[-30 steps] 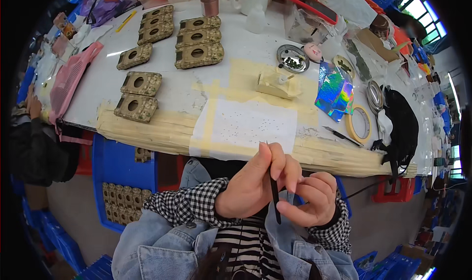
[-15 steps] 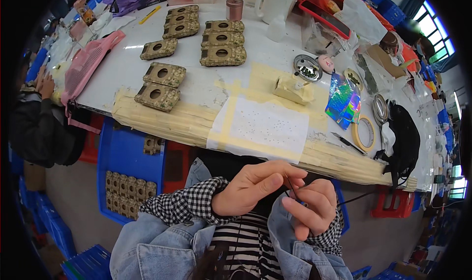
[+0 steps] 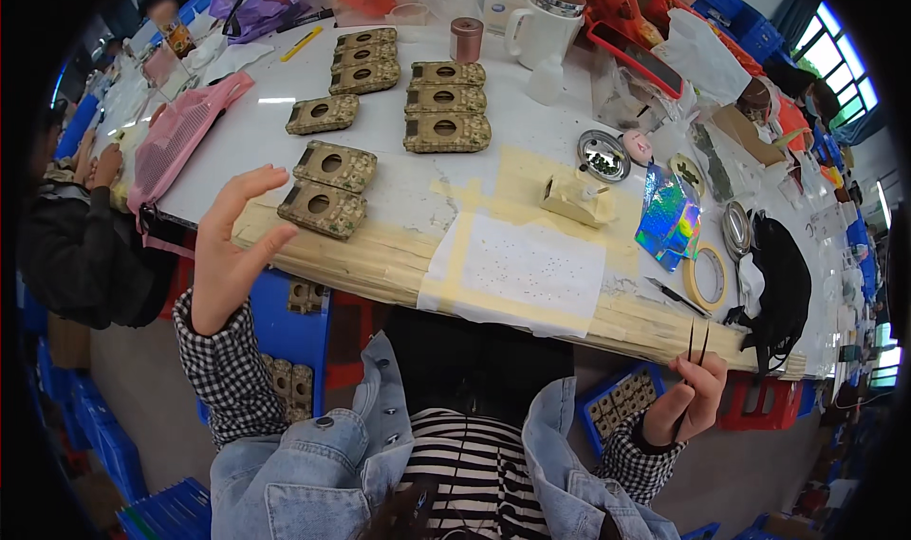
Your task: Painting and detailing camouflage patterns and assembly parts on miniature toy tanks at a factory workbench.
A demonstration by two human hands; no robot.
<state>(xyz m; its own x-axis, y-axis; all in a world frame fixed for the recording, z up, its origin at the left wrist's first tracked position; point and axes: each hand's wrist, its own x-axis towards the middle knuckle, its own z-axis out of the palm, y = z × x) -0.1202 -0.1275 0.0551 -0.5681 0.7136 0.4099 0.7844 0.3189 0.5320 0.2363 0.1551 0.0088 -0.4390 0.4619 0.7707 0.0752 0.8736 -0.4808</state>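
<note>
My left hand (image 3: 232,241) is raised at the table's left front, fingers and thumb spread with nothing between them. Just beyond its fingertips lie two camouflage-painted model tank hulls (image 3: 323,208), each with a round hole in the top. My right hand (image 3: 691,398) grips a pair of dark tweezers (image 3: 700,341), their two tips apart and pointing up, beyond the table's front edge. On the table between the hands, a white paper sheet (image 3: 517,267) dotted with tiny specks is taped down.
More tank hulls (image 3: 446,132) stand in rows farther back. A tape-covered block (image 3: 575,201), a round metal tin (image 3: 604,155), a tape roll (image 3: 704,276) and a craft knife (image 3: 678,296) lie on the right. Blue trays (image 3: 622,402) with hulls sit below. A co-worker's sleeve (image 3: 81,246) is at far left.
My hands, close together over my lap before, have parted. The left one has moved up and left to the hulls and opened; the right has gone right with the tweezers.
</note>
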